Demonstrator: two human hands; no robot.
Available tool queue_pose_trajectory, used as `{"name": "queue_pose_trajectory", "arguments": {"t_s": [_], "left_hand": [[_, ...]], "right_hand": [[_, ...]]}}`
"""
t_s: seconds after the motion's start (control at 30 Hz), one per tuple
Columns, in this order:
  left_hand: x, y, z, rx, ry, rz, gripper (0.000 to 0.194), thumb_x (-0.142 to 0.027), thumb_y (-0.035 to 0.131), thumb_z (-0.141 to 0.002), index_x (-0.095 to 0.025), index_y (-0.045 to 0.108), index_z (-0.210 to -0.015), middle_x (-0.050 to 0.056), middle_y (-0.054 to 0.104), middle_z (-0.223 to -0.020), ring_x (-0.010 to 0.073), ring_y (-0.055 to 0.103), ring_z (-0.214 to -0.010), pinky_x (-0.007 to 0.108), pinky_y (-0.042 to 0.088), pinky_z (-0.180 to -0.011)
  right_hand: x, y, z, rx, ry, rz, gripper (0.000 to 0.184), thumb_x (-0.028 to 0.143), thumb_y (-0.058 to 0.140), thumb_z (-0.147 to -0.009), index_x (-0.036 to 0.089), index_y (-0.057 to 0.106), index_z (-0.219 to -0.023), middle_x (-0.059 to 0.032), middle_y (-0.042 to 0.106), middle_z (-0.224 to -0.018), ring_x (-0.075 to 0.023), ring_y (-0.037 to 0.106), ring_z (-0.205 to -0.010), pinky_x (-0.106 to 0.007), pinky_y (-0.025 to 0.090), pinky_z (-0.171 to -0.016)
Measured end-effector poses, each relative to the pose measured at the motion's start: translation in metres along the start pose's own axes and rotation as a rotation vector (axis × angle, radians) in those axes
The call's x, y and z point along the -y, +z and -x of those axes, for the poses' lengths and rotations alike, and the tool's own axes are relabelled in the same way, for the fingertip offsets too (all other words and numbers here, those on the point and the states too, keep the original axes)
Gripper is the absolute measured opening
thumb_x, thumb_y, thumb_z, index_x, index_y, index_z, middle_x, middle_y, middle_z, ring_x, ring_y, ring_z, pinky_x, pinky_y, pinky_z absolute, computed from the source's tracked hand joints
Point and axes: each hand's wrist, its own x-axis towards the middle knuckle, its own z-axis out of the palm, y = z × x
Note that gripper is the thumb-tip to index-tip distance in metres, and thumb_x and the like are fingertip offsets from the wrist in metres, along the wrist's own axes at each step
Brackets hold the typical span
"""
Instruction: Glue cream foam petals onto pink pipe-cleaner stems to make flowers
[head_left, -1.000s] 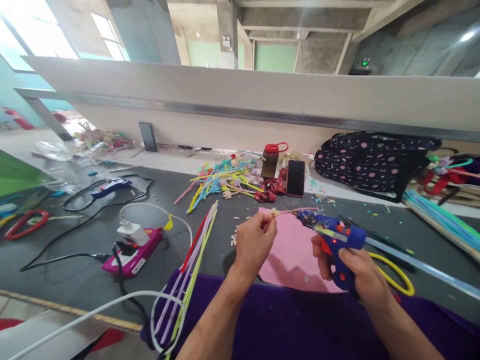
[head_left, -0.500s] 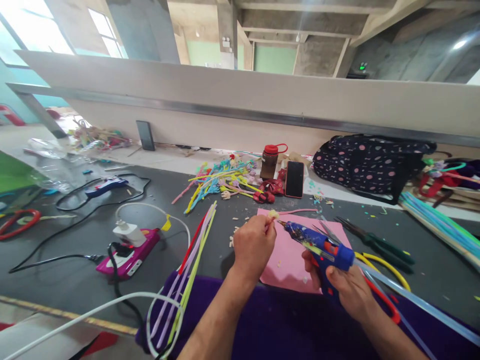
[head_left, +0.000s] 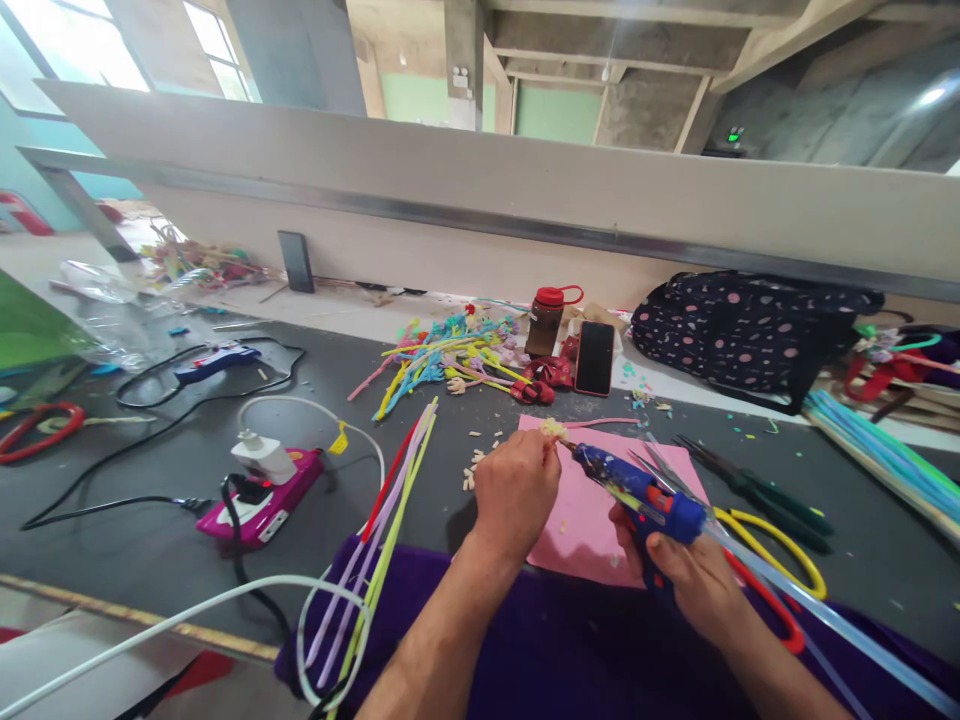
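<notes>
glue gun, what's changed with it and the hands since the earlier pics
The glue gun, in the right hand, has moved left and slightly toward the person, its nozzle now close to the small pale-yellow piece in the left hand. More of a red handle loop shows. Neither hand let go; the left hand, phone and bottle stayed about put.

The sheet (head_left: 574, 530) lies beneath the glue gun (head_left: 626, 483) (pliers (head_left: 759, 493) rightward).
</notes>
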Motion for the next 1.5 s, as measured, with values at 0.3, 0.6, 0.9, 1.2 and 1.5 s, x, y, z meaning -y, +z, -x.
{"name": "queue_pose_trajectory", "arguments": {"t_s": [0.3, 0.6, 0.9, 1.2, 1.5], "left_hand": [[0.000, 0.001, -0.001, 0.010, -0.010, 0.003, 0.017, -0.025, 0.049, -0.082, -0.020, 0.063, -0.075, 0.004, 0.068, -0.073, 0.0163, 0.061, -0.066, 0.026, 0.034, -0.059], [0.000, 0.001, 0.000, 0.013, -0.006, 0.015, 0.017, -0.024, 0.049, -0.082, -0.020, 0.063, -0.074, 0.003, 0.068, -0.073, 0.0159, 0.060, -0.065, 0.026, 0.034, -0.058], [0.001, 0.001, 0.000, 0.018, 0.009, 0.020, 0.015, -0.022, 0.049, -0.082, -0.020, 0.063, -0.075, 0.003, 0.068, -0.075, 0.0160, 0.060, -0.066, 0.026, 0.034, -0.060], [0.000, 0.000, 0.000, 0.013, -0.002, 0.030, 0.016, -0.023, 0.049, -0.082, -0.020, 0.063, -0.075, 0.003, 0.069, -0.075, 0.0160, 0.060, -0.066, 0.027, 0.032, -0.059], [-0.001, 0.000, -0.001, 0.023, -0.002, 0.008, 0.017, -0.024, 0.048, -0.083, -0.020, 0.062, -0.074, 0.002, 0.068, -0.074, 0.0160, 0.060, -0.066, 0.027, 0.032, -0.059]], "right_hand": [[-0.011, 0.003, 0.002, -0.036, 0.001, 0.080, 0.048, 0.052, 0.040, -0.086, 0.015, 0.065, -0.070, -0.0061, 0.060, -0.066, -0.0167, 0.055, -0.059, -0.028, 0.045, -0.055], [-0.024, 0.004, -0.002, -0.005, -0.032, 0.068, 0.046, 0.051, 0.040, -0.087, 0.013, 0.064, -0.096, -0.0024, 0.056, -0.062, -0.0153, 0.053, -0.056, -0.027, 0.044, -0.055], [-0.016, 0.005, -0.005, -0.012, -0.060, 0.159, 0.042, 0.047, 0.041, -0.086, 0.014, 0.066, -0.094, -0.0047, 0.060, -0.067, -0.0175, 0.055, -0.061, -0.029, 0.047, -0.059], [-0.020, 0.001, -0.005, -0.025, -0.056, 0.164, 0.041, 0.046, 0.042, -0.086, 0.014, 0.067, -0.093, -0.0045, 0.061, -0.064, -0.0175, 0.056, -0.058, -0.028, 0.046, -0.055], [-0.015, 0.002, -0.007, -0.019, -0.092, 0.210, 0.038, 0.044, 0.042, -0.086, 0.015, 0.067, -0.094, -0.0058, 0.065, -0.076, -0.0172, 0.057, -0.062, -0.028, 0.045, -0.058]]}}
